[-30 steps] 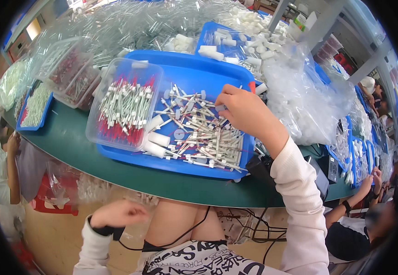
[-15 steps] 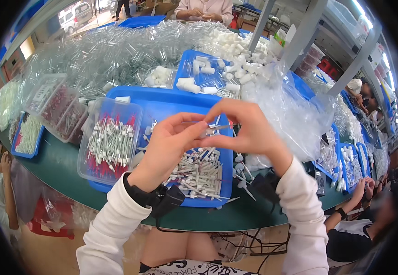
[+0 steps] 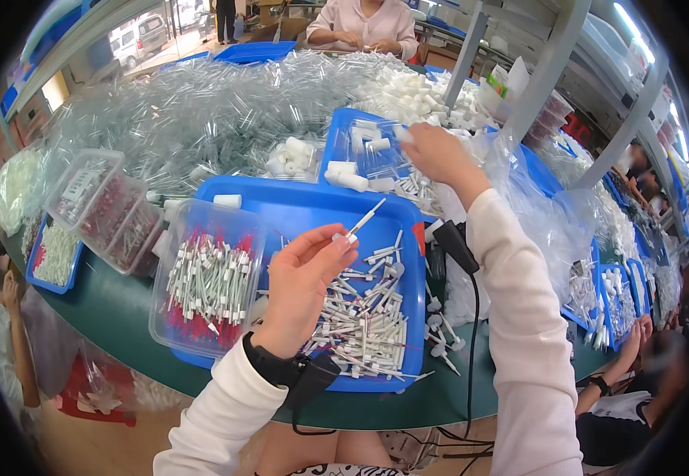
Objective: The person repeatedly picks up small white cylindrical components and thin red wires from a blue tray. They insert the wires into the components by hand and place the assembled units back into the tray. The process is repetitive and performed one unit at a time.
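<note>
My left hand (image 3: 301, 289) pinches a thin white stick (image 3: 367, 219) with a small white collar near the fingertips. The stick points up and to the right, over a large blue tray (image 3: 297, 189). Many similar white sticks (image 3: 360, 341) lie loose in that tray. My right hand (image 3: 442, 157) reaches across to a smaller blue tray (image 3: 335, 136) of white cylindrical caps (image 3: 352, 176). Its fingers are closed at a blurred whitish piece (image 3: 402, 135), whose kind I cannot make out. A clear plastic box (image 3: 162, 317) of white sticks with red ends rests at the large tray's left.
Clear tubes (image 3: 194, 111) are heaped behind the trays, beside a pile of white caps (image 3: 416, 91). Clear plastic bags (image 3: 511, 230) lie to the right, under grey metal posts (image 3: 547, 71). Stacked clear boxes (image 3: 107, 198) stand left. A co-worker (image 3: 364, 28) sits opposite; others work right.
My hands were together over the large tray. The right hand has moved away, up and right, to the smaller tray. My left hand keeps the stick, now tilted up.
</note>
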A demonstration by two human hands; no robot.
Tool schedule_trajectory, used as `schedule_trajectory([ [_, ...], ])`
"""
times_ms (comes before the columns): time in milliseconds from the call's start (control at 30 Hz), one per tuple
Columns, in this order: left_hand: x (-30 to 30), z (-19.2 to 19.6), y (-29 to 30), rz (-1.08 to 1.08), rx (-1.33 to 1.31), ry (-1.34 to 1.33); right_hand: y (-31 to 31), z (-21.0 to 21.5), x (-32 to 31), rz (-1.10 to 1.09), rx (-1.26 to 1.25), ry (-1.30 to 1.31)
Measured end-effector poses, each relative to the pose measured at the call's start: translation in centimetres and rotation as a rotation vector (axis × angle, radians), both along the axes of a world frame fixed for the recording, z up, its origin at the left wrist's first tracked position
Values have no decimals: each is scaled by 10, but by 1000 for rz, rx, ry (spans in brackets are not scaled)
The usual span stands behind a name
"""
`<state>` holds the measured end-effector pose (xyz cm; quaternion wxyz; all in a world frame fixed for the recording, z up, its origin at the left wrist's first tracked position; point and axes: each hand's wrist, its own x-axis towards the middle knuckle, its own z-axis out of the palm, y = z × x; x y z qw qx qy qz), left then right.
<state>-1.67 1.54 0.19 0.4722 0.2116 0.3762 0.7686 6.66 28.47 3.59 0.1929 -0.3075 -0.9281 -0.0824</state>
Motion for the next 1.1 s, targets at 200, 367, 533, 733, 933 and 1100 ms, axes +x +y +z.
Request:
schedule_trajectory([
  [200,3,-5,0,2,19,-22,-10,-25,-17,290,-591,10],
  [367,-3,-4,-3,54,46,18,-27,-25,-12,83,-343,-33],
  [533,1,-4,5,61,71,10,-44,-23,23,-13,-160,386],
  [733,-7,-7,-4,173,128,53,-153,-2,51,170,-500,402],
  [933,3,-6,4,192,129,124,-183,-51,74,355,-376,467],
  [1100,7,-2,-1,43,136,335,-182,-41,102,387,-1035,891],
])
